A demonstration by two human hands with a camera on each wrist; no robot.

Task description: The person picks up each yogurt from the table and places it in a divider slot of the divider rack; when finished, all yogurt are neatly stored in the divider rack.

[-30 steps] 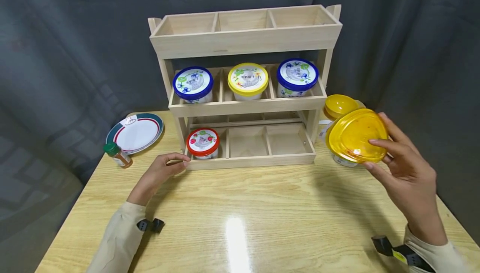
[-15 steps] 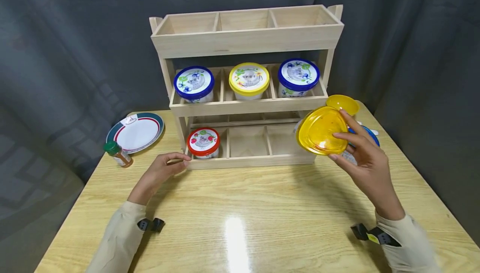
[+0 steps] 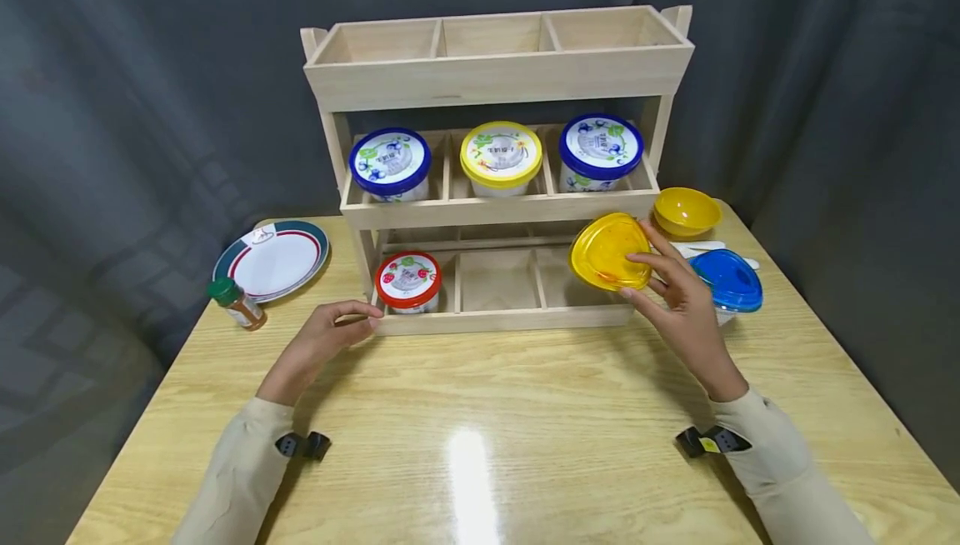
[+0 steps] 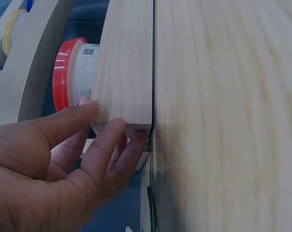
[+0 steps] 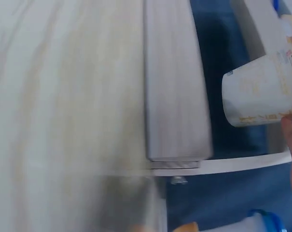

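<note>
My right hand [image 3: 678,299] grips a tub with a yellow lid [image 3: 609,252] by its side. The tub is tilted, lid toward the head camera, over the lower right compartment. In the right wrist view its white wall [image 5: 257,92] with orange print shows above the shelf's front board. My left hand [image 3: 322,349] holds the front left corner of the wooden rack [image 3: 502,322], thumb and fingers around the board end [image 4: 121,101]. Right behind that corner, a red-lidded tub [image 3: 408,280] sits in the lower left compartment.
Blue-lidded tubs [image 3: 390,163] flank a yellow-lidded tub [image 3: 501,155] on the middle tier. A yellow bowl [image 3: 686,210], white utensils [image 3: 697,247] and a blue-lidded container [image 3: 726,280] stand right of the rack. A plate [image 3: 273,262] and green-capped spice jar [image 3: 238,303] lie left.
The right hand has carried the yellow-lidded tub leftward from the table's right side to the lower right compartment, uncovering the blue-lidded container. The left hand stays at the rack's corner.
</note>
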